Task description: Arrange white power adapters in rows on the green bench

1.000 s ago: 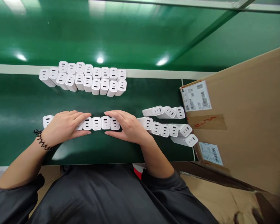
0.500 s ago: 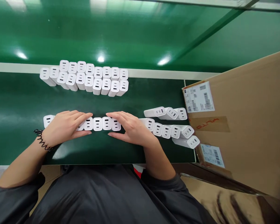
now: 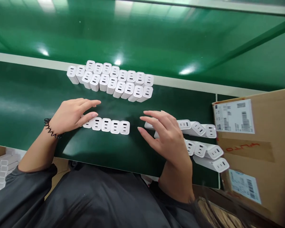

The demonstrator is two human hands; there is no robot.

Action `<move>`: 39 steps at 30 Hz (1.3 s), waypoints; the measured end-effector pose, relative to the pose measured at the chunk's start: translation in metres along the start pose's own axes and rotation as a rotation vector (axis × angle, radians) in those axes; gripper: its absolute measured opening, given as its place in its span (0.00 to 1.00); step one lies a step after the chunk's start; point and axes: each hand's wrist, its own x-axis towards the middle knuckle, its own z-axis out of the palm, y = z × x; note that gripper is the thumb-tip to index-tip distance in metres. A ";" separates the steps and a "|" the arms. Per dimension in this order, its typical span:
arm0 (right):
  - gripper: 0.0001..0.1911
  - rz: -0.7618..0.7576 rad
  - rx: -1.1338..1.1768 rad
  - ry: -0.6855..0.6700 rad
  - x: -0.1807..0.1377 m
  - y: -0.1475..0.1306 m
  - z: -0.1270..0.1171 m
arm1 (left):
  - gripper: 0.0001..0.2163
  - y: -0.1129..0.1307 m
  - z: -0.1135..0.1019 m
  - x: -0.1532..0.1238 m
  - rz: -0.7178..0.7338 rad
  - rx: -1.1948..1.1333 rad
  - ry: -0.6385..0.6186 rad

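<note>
In front of me stands a short row of white USB chargers (image 3: pixel 106 125), their port faces turned up. My left hand (image 3: pixel 71 116) is open at the row's left end, its thumb lying at the leftmost visible charger and its forefinger stretched out beyond. Whatever lies beneath that palm is hidden. To the right, my right hand (image 3: pixel 167 136) is open with fingers apart, hovering over the left part of a loose group of chargers (image 3: pixel 200 149) and covering some of them. I see nothing held in its fingers.
Farther back, a double row of upright chargers (image 3: pixel 112 85) stands along a white strip (image 3: pixel 180 83) on the green table (image 3: pixel 26 95). A labelled cardboard box (image 3: pixel 247 148) borders the right side. More white pieces (image 3: pixel 3 169) lie stacked low at the left.
My right hand has left the short row's right end and moved right to the loose chargers. My left hand has loosened, its fingers lifting off the row. The view has shifted and tilted.
</note>
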 end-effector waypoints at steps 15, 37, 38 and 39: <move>0.20 -0.300 0.016 0.007 0.010 -0.043 0.046 | 0.26 -0.011 -0.002 -0.002 -0.082 -0.063 0.079; 0.14 -0.352 -0.014 -0.018 0.009 -0.056 0.054 | 0.26 -0.032 -0.005 0.000 -0.184 -0.067 0.020; 0.13 -0.353 -0.015 -0.019 0.009 -0.056 0.054 | 0.26 -0.032 -0.004 0.000 -0.186 -0.063 0.016; 0.13 -0.354 -0.014 -0.018 0.008 -0.056 0.054 | 0.26 -0.032 -0.004 0.001 -0.188 -0.059 0.012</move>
